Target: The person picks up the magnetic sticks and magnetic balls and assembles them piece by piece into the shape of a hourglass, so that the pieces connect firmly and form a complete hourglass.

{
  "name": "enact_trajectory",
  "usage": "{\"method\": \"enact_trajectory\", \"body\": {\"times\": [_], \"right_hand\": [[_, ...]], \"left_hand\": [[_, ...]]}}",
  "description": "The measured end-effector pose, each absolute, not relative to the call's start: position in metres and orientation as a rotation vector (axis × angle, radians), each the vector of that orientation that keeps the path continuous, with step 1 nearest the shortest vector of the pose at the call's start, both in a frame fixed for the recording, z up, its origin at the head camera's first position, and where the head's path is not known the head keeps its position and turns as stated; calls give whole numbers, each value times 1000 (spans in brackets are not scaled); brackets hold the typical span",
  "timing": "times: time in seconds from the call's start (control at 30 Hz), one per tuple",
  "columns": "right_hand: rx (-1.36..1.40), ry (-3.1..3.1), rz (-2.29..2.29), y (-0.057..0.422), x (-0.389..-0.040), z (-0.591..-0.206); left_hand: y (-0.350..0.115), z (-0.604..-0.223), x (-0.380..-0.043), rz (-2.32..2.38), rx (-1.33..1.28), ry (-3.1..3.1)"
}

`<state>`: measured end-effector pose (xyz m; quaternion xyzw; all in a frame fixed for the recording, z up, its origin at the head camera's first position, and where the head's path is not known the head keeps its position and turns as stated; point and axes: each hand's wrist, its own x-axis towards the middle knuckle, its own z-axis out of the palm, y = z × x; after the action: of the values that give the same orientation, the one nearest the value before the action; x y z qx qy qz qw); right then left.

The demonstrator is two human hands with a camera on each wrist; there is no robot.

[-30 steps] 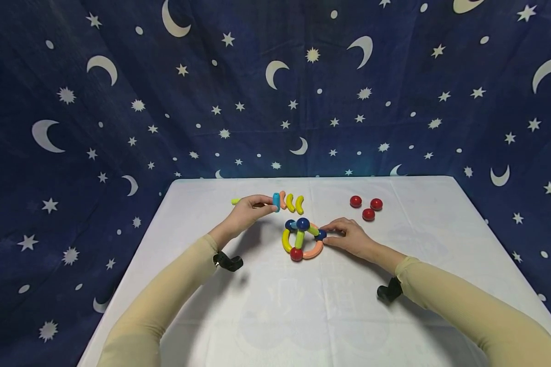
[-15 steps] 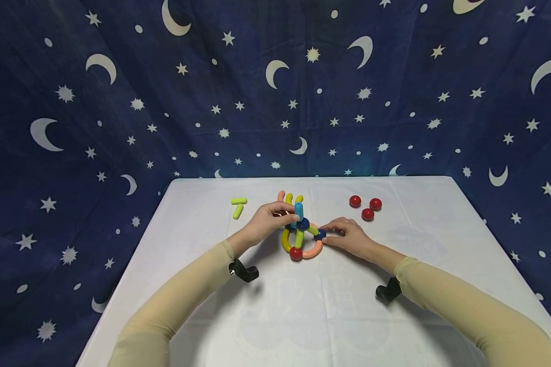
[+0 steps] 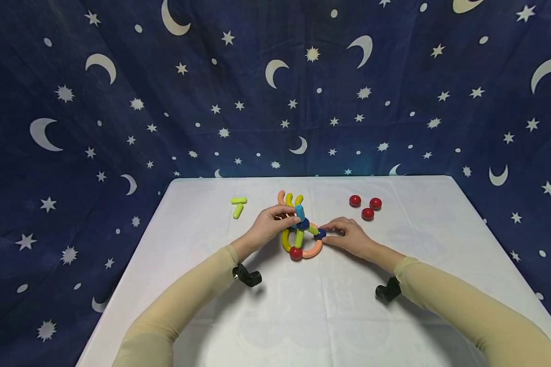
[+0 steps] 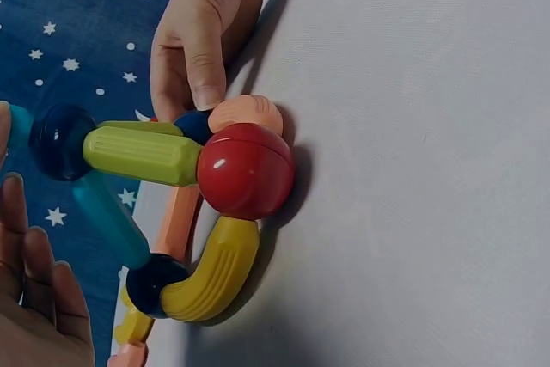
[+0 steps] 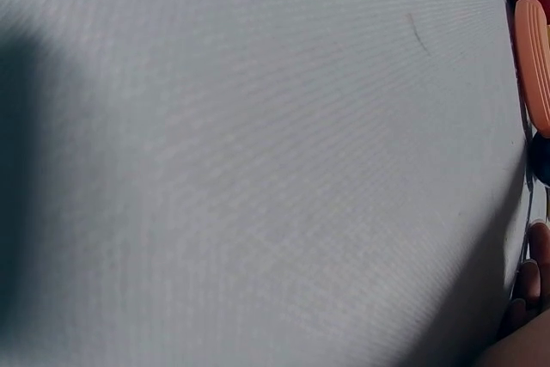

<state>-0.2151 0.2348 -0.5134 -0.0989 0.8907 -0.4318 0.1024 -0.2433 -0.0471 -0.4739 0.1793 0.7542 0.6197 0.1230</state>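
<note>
My left hand (image 3: 270, 225) pinches a light-blue rod (image 3: 299, 211) that stands on the dark blue ball (image 4: 64, 142) at the top of a small stick-and-ball frame. Green rods (image 4: 143, 155) and a teal rod (image 4: 110, 217) slope down from that ball. A red ball (image 4: 247, 171), a yellow curved piece (image 4: 218, 278) and a peach curved piece (image 3: 313, 250) form part of the ring-shaped base on the table. On the base's right side, my right hand (image 3: 354, 239) grips a dark blue ball (image 3: 320, 234) between thumb and fingers. Only its fingertips show in the right wrist view.
Behind my left hand lie a peach curved piece (image 3: 281, 197) and two yellow curved pieces (image 3: 299, 199), partly hidden. Two green rods (image 3: 239, 201) lie to the left. Three red balls (image 3: 368, 214) sit at the back right. A starry curtain (image 3: 275, 102) hangs behind the white table (image 3: 275, 316).
My left hand has carried the light-blue rod rightward from beside the loose curved pieces onto the top ball, uncovering the green rods. My right hand has stayed at its ball.
</note>
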Motion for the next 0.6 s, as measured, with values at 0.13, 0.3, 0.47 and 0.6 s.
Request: {"method": "enact_trajectory", "body": {"times": [0.13,0.3,0.47,0.6], "right_hand": [[-292,2634,-1278,235,-215,-514],[-293,2638,-1277,235,-215,-514],[-292,2636,-1279,234,-215,-514],[-293,2641,-1279,234,-215,-514]], "left_hand": [[-46,-477,-243,1817,524,2198],[-46,-477,-242,1827,536,2184],[-47,-476,-240,1790,532,2210],[-48,-478,-238,1705,521,2250]]}}
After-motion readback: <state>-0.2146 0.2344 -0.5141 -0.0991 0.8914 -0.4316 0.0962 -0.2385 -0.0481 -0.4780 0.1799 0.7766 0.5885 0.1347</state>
